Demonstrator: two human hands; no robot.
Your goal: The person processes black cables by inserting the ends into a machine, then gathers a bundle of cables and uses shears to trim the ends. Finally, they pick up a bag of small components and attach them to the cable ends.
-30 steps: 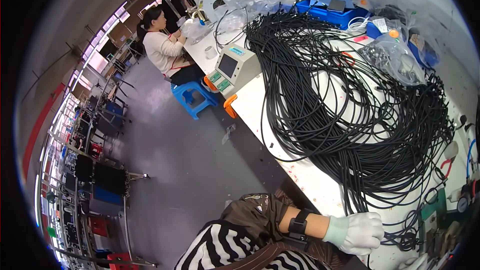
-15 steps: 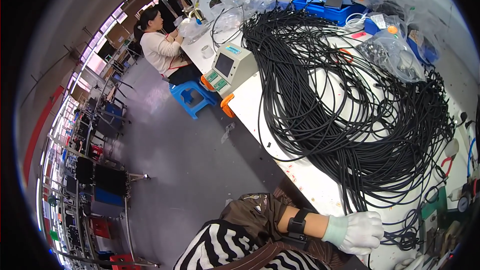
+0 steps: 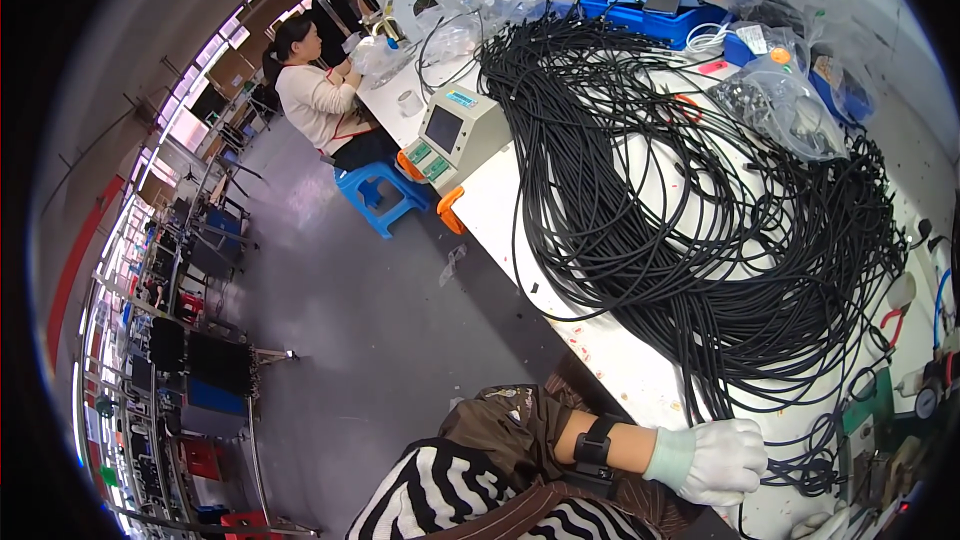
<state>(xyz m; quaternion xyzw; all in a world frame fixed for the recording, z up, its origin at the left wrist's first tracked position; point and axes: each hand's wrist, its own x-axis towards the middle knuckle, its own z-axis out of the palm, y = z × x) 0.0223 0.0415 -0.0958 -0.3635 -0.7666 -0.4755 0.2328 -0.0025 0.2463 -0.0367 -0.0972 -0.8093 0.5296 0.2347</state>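
My left hand [image 3: 712, 462], in a white glove with a pale green cuff, reaches over the near edge of the white table. Its fingers are curled into a fist on what looks like a black cable [image 3: 741, 518], a thin length of which shows just below; the grip itself is hidden. Beside the fist, the lower ends of a large heap of black cables [image 3: 640, 230] hang toward me. At the lower right rim lies part of my right hand [image 3: 822, 522], also white-gloved, close to a green bench machine [image 3: 868, 410]; its fingers are mostly cut off and dim.
A beige instrument with a screen [image 3: 460, 140] stands at the table's left edge. Behind the heap are a blue bin [image 3: 655, 20] and clear bags of small parts [image 3: 785, 110]. Red-handled pliers [image 3: 890, 325] lie at right. Another person [image 3: 318, 90] sits beyond, on a blue stool [image 3: 378, 190].
The whole view has shifted very slightly. My left fist stays in almost the same place, and the cable heap looks unchanged.
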